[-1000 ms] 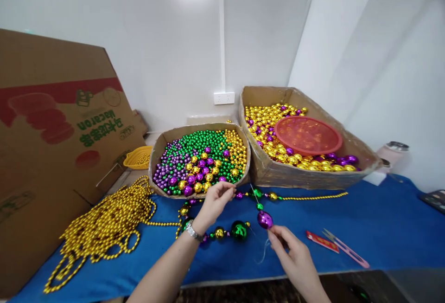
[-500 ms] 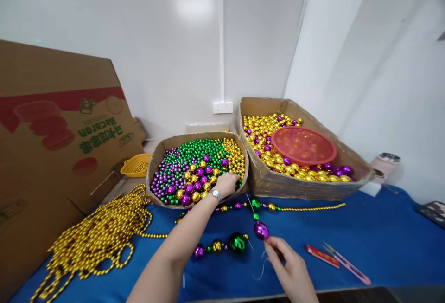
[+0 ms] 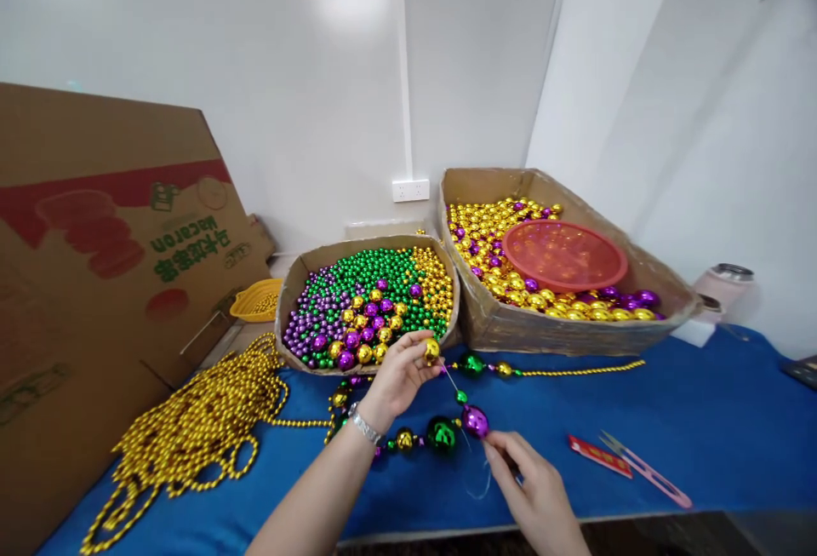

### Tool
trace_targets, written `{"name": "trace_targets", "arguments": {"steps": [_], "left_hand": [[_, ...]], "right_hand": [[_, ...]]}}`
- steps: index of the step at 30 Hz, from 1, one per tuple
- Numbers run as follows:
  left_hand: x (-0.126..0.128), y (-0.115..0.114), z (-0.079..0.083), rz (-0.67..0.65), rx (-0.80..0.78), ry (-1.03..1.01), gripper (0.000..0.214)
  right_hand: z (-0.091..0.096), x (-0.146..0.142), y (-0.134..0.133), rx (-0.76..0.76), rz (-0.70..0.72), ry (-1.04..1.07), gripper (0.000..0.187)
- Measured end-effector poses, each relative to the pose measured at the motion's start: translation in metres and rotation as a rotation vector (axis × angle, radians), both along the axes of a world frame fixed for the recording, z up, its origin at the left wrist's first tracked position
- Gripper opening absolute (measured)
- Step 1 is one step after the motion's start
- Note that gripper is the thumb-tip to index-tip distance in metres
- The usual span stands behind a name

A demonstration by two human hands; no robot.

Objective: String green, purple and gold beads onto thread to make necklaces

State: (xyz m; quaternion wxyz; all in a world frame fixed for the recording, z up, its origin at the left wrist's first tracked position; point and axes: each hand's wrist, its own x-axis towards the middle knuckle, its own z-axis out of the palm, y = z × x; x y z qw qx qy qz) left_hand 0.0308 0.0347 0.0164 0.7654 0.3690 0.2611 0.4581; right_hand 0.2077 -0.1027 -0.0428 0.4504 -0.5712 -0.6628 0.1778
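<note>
My left hand (image 3: 401, 375) pinches a shiny gold bead (image 3: 432, 349) at the upper tip of a thin needle (image 3: 450, 378). Threaded on the needle below are a small green bead (image 3: 460, 398) and a large purple bead (image 3: 475, 421). My right hand (image 3: 527, 479) is closed on the needle's lower end, its fingertips against the purple bead. Pale thread (image 3: 478, 488) hangs in a loop beside it. A strung garland with a big green bead (image 3: 441, 434) lies curved on the blue cloth, partly behind my left hand and forearm.
A box of small beads (image 3: 367, 366) stands ahead, beside a larger box (image 3: 529, 330) holding gold and purple beads and a red basket (image 3: 565, 256). Gold bead strands (image 3: 210, 411) pile at left near a big carton (image 3: 82, 283). Pink tweezers (image 3: 657, 479) and a red packet (image 3: 600, 456) lie right.
My left hand has come out of the small-bead box, back toward me, with a gold bead now at the needle tip. My right hand stays nearly in place. The view has shifted slightly.
</note>
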Motion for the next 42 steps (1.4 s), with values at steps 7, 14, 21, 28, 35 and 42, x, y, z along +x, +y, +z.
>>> {"name": "trace_targets", "arguments": {"steps": [7, 14, 21, 28, 35, 42], "left_hand": [[-0.013, -0.009, 0.0, -0.047, 0.113, 0.011, 0.033], [-0.019, -0.011, 0.0, -0.065, 0.144, 0.032, 0.027], [-0.024, -0.011, 0.0, -0.086, 0.223, 0.148, 0.032], [-0.022, -0.011, -0.001, -0.079, 0.14, 0.085, 0.032], [-0.022, -0.012, -0.001, -0.065, 0.099, 0.064, 0.033], [-0.023, -0.015, 0.003, -0.009, 0.149, 0.108, 0.031]], "right_hand": [[0.003, 0.006, -0.005, 0.058, 0.003, -0.081, 0.019], [0.003, 0.006, -0.004, 0.111, 0.002, -0.142, 0.019], [-0.001, 0.012, -0.005, 0.176, 0.018, -0.206, 0.02], [0.0, 0.011, -0.005, 0.184, 0.002, -0.218, 0.022], [0.002, 0.01, -0.008, 0.139, -0.003, -0.208, 0.025], [-0.002, 0.011, -0.008, 0.183, -0.017, -0.27, 0.027]]}}
